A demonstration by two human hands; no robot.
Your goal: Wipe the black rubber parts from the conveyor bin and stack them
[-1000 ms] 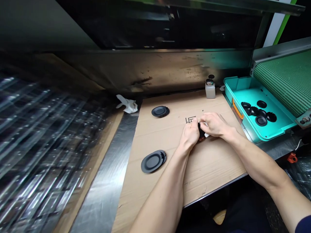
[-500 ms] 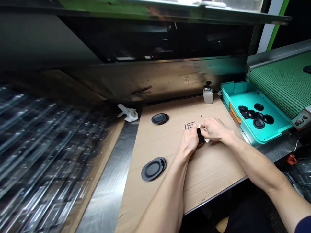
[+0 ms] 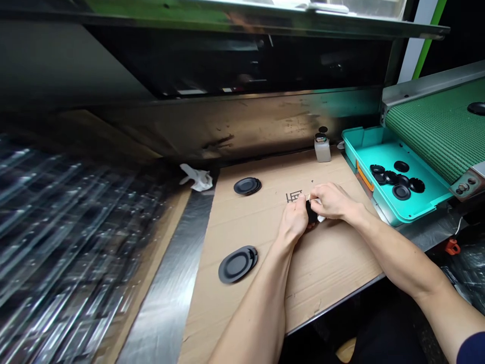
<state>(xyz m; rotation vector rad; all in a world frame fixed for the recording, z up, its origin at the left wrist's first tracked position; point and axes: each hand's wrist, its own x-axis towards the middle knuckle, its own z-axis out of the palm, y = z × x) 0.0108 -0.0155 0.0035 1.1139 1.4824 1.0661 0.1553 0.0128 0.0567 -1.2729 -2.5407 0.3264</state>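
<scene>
Over the cardboard sheet (image 3: 265, 242), my left hand (image 3: 295, 217) grips a black part (image 3: 311, 212), mostly hidden by the fingers. My right hand (image 3: 328, 200) is closed beside it, pinching a white cloth or tissue (image 3: 321, 218) against the part. Two small groups of black round parts lie on the cardboard left of my hands: one farther back (image 3: 247, 186), the other nearer (image 3: 238, 264). A teal tray (image 3: 415, 215) at the right holds several black round parts (image 3: 401, 192).
A small bottle (image 3: 322, 150) stands at the cardboard's back edge. White crumpled material (image 3: 197, 178) lies at the back left. Stacked clear plastic trays (image 3: 68, 242) fill the left side. A green conveyor (image 3: 439, 126) carries a black part at the right.
The whole view has shifted slightly. Both hands stay together around the black part, with only small finger movement.
</scene>
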